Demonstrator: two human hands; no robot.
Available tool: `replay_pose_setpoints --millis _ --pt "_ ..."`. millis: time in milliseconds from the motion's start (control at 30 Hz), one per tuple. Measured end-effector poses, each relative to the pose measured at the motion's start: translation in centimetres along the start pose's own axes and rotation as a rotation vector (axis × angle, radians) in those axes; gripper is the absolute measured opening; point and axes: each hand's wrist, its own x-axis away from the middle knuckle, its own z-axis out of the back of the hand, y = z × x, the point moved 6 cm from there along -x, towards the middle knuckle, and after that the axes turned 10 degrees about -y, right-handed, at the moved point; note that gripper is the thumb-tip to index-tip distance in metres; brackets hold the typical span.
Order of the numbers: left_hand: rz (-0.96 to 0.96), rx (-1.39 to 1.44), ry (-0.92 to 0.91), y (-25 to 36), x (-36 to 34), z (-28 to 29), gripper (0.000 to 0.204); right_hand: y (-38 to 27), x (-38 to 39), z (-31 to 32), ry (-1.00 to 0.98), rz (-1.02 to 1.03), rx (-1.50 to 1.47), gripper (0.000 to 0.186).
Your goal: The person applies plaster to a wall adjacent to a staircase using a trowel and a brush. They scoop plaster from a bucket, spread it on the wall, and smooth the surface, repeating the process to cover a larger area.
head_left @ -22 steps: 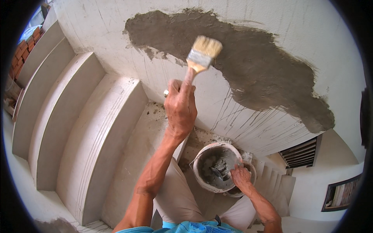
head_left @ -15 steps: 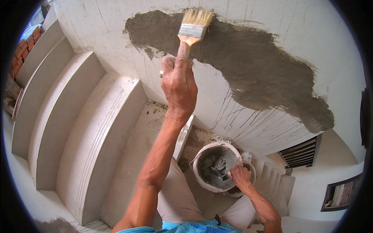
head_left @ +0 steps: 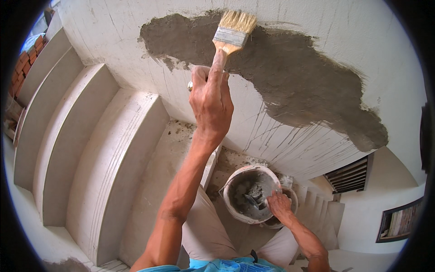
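My left hand [head_left: 212, 102] is closed around the wooden handle of a flat paintbrush [head_left: 232, 34], its index finger stretched along the handle. The pale bristles point up the wall and lie over the upper edge of a dark grey patch of wet cement [head_left: 312, 86]. Low down, my right hand [head_left: 279, 205] is closed over the right rim of a round bucket [head_left: 232, 206] with grey mortar inside. A small trowel [head_left: 252, 201] lies in the mortar, its handle end leading toward those fingers. Whether they also touch that handle, I cannot tell.
Curved concrete steps [head_left: 113, 149] rise on the left, with stacked red bricks [head_left: 26, 68] beyond. A second container [head_left: 293, 199] stands partly behind the bucket. More stairs [head_left: 312, 204] descend at right, near a slatted vent [head_left: 349, 174] in the white wall.
My left hand and the brush have moved a little to the right along the cement patch. My right hand stays at the bucket rim. The whole view has shifted slightly.
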Motion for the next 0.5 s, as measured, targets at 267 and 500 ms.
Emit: replay_pose_setpoints --millis 267,500 --pt "0.071 0.012 -0.331 0.1 5.5 -1.8 0.057 0.3 -0.2 -2.0 -0.128 -0.055 -0.045 0.017" --pt "0.010 -0.018 -0.087 1.2 0.6 0.3 0.056 1.1 0.2 -2.1 -0.048 -0.067 -0.045 0.011"
